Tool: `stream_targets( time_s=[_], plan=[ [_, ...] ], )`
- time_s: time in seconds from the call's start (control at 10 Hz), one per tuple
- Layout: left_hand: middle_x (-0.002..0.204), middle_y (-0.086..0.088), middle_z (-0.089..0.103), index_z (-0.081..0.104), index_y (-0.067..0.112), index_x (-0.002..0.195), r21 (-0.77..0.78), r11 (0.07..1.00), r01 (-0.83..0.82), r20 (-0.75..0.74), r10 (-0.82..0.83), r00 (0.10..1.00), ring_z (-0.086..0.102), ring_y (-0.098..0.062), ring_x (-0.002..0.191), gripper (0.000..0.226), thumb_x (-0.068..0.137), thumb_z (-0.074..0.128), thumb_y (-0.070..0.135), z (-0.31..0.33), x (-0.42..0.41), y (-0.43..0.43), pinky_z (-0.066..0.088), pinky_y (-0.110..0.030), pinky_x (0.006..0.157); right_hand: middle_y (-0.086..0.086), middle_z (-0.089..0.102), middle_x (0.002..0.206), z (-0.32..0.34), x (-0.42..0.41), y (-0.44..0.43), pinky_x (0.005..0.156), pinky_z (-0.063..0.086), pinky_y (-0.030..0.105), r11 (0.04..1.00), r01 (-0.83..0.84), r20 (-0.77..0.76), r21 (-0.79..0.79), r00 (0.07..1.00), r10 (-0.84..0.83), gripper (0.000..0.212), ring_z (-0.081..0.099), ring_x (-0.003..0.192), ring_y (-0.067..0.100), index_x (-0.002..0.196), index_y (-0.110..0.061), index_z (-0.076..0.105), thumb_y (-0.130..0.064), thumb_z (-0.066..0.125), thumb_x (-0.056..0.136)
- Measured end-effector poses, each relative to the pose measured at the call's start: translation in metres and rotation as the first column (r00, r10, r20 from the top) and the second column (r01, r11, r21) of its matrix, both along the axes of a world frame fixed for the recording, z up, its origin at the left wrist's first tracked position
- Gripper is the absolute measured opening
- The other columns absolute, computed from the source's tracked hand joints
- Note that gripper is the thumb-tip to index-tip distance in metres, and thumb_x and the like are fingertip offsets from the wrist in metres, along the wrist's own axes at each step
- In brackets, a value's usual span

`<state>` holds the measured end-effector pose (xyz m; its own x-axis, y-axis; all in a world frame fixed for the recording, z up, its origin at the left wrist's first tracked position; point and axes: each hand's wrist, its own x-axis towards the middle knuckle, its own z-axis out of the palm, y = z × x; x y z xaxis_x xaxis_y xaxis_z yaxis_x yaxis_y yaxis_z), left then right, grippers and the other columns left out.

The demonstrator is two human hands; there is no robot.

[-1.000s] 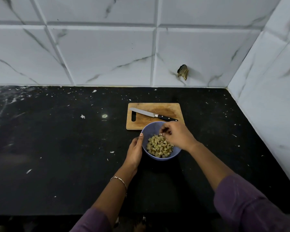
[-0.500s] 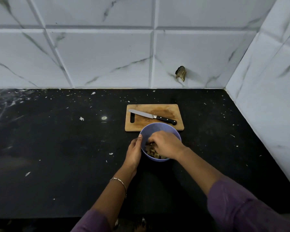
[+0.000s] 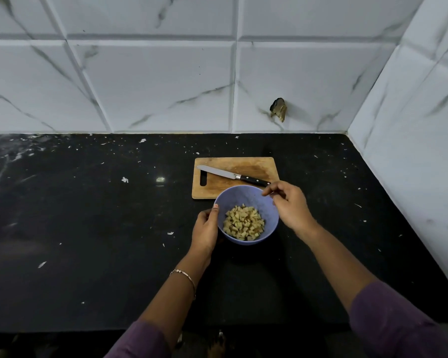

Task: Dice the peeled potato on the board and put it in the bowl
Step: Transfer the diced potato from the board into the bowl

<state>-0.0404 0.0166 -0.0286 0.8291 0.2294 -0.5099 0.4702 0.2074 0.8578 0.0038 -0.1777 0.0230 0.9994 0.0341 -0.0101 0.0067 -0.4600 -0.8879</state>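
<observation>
A blue bowl (image 3: 243,196) stands on the black counter just in front of the wooden cutting board (image 3: 254,167). Diced potato (image 3: 244,223) fills its bottom in a pale heap. My left hand (image 3: 205,231) grips the bowl's left wall, thumb at the rim. My right hand (image 3: 289,204) hovers over the bowl's right rim with fingers loosely curled and nothing visible in them. A knife (image 3: 230,174) with a black handle lies flat across the board, blade pointing left. The board shows no potato pieces.
The black counter (image 3: 88,228) is speckled with small white scraps. White marble tiles form the back wall, and a tiled side wall (image 3: 411,151) closes the right. A chipped hole (image 3: 278,109) marks the back wall above the board.
My right hand was down inside the bowl on the potato dice half a second ago; it has lifted out to the right rim. The left hand stays on the bowl.
</observation>
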Motion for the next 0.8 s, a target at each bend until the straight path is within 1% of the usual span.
stream_targets(
  time_s=[0.1, 0.2, 0.3, 0.4, 0.5, 0.6, 0.7, 0.8],
  plan=[
    [0.111, -0.004, 0.067, 0.055, 0.021, 0.117, 0.042, 0.999, -0.027, -0.008, 0.027, 1.0, 0.067, -0.022, 0.101, 0.038, 0.097, 0.05, 0.052, -0.001, -0.001, -0.004, 0.057, -0.045, 0.09, -0.004, 0.061, 0.115, -0.02, -0.011, -0.001, 0.091, 0.054, 0.036, 0.975, 0.207, -0.037, 0.074, 0.978, -0.205, 0.019, 0.06, 0.104, 0.009, 0.105, -0.025, 0.062, -0.011, 0.051, 0.098],
    [0.107, -0.002, 0.069, 0.059, 0.023, 0.108, 0.114, 0.992, -0.062, 0.004, 0.062, 0.998, 0.067, -0.02, 0.099, 0.035, 0.096, 0.05, 0.054, -0.004, -0.001, -0.007, 0.056, -0.044, 0.091, 0.001, 0.055, 0.128, -0.033, -0.021, 0.007, 0.099, 0.049, 0.041, 0.96, 0.272, -0.198, 0.057, 0.946, -0.257, 0.026, 0.055, 0.115, 0.016, 0.127, -0.022, 0.052, -0.029, 0.044, 0.104],
    [0.104, -0.001, 0.069, 0.061, 0.021, 0.107, 0.165, 0.982, -0.095, 0.025, 0.092, 0.995, 0.067, -0.018, 0.098, 0.037, 0.097, 0.05, 0.054, -0.005, -0.001, -0.008, 0.055, -0.044, 0.091, 0.003, 0.056, 0.129, -0.042, -0.024, 0.019, 0.1, 0.049, 0.046, 0.972, 0.23, -0.272, 0.046, 0.939, -0.209, 0.034, 0.056, 0.117, 0.02, 0.133, -0.022, 0.049, -0.038, 0.036, 0.105],
    [0.107, -0.002, 0.068, 0.06, 0.018, 0.113, 0.185, 0.977, -0.108, 0.025, 0.105, 0.994, 0.065, -0.019, 0.1, 0.041, 0.097, 0.048, 0.054, -0.002, 0.001, -0.006, 0.054, -0.044, 0.093, 0.003, 0.057, 0.128, -0.041, -0.024, 0.025, 0.1, 0.049, 0.046, 0.979, 0.2, -0.236, 0.03, 0.953, -0.187, 0.034, 0.057, 0.116, 0.019, 0.133, -0.022, 0.049, -0.038, 0.035, 0.106],
    [0.109, -0.003, 0.067, 0.056, 0.021, 0.111, 0.162, 0.984, -0.067, 0.013, 0.066, 0.998, 0.065, -0.02, 0.102, 0.036, 0.098, 0.046, 0.054, 0.002, 0.003, -0.002, 0.053, -0.045, 0.095, 0.002, 0.056, 0.127, -0.042, -0.022, 0.026, 0.1, 0.049, 0.045, 0.983, 0.183, -0.217, 0.02, 0.96, -0.174, 0.033, 0.057, 0.117, 0.018, 0.132, -0.021, 0.049, -0.037, 0.036, 0.106],
    [0.111, -0.003, 0.066, 0.054, 0.021, 0.113, 0.149, 0.988, -0.05, 0.018, 0.047, 0.999, 0.064, -0.02, 0.104, 0.035, 0.099, 0.046, 0.052, 0.006, 0.001, 0.0, 0.052, -0.044, 0.096, 0.003, 0.055, 0.127, -0.041, -0.023, 0.028, 0.101, 0.048, 0.043, 0.983, 0.181, -0.202, -0.021, 0.962, -0.181, 0.034, 0.055, 0.12, 0.02, 0.131, -0.018, 0.05, -0.037, 0.037, 0.105],
    [0.116, -0.003, 0.064, 0.054, 0.021, 0.121, 0.278, 0.957, -0.079, 0.094, 0.055, 0.994, 0.061, -0.018, 0.106, 0.036, 0.1, 0.046, 0.049, 0.009, -0.003, 0.0, 0.052, -0.043, 0.095, 0.007, 0.044, 0.14, -0.035, -0.026, 0.026, 0.105, 0.041, 0.037, 0.955, 0.186, -0.075, -0.233, 0.975, -0.208, 0.041, 0.044, 0.132, 0.024, 0.138, -0.013, 0.045, -0.035, 0.044, 0.104],
    [0.126, -0.003, 0.06, 0.051, 0.017, 0.13, 0.501, 0.861, -0.088, 0.223, -0.03, 0.974, 0.059, -0.016, 0.111, 0.042, 0.1, 0.047, 0.046, 0.018, -0.006, -0.001, 0.052, -0.036, 0.09, 0.007, 0.026, 0.157, -0.026, -0.031, 0.027, 0.113, 0.033, 0.04, 0.924, 0.171, 0.047, -0.343, 0.985, -0.165, 0.052, 0.024, 0.146, 0.026, 0.147, -0.015, 0.037, -0.033, 0.052, 0.101]
  ],
)
